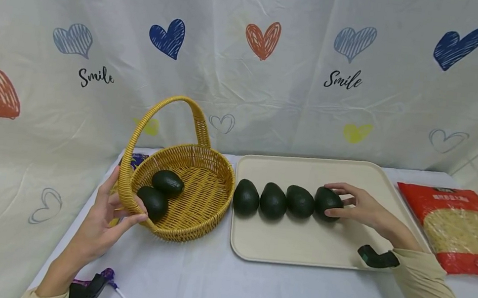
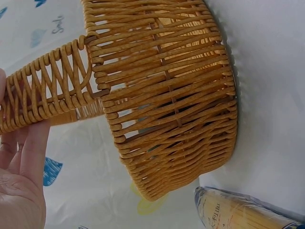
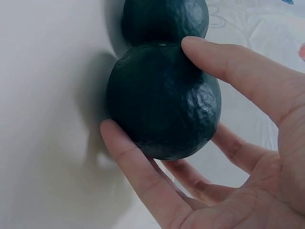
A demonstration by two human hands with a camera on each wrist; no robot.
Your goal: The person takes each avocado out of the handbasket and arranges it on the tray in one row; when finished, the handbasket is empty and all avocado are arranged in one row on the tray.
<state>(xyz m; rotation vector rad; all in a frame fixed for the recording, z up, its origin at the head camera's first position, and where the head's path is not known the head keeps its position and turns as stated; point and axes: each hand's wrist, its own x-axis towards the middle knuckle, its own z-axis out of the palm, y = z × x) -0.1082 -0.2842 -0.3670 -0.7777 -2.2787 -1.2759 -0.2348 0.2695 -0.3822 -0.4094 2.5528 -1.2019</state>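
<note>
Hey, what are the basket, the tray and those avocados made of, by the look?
Basket: perhaps rattan or plastic cord, faintly glossy; rounded strands are woven. Tray: probably plastic, matte cream; smooth, without visible grain. Avocados: real or imitation, unclear; dark skin shines over small bumps.

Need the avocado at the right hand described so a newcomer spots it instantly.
Find the beige tray, right of the yellow wicker basket. On it is a row of four dark green avocados. Take the rightmost avocado, farthest from the basket and the only one the right hand holds.
</note>
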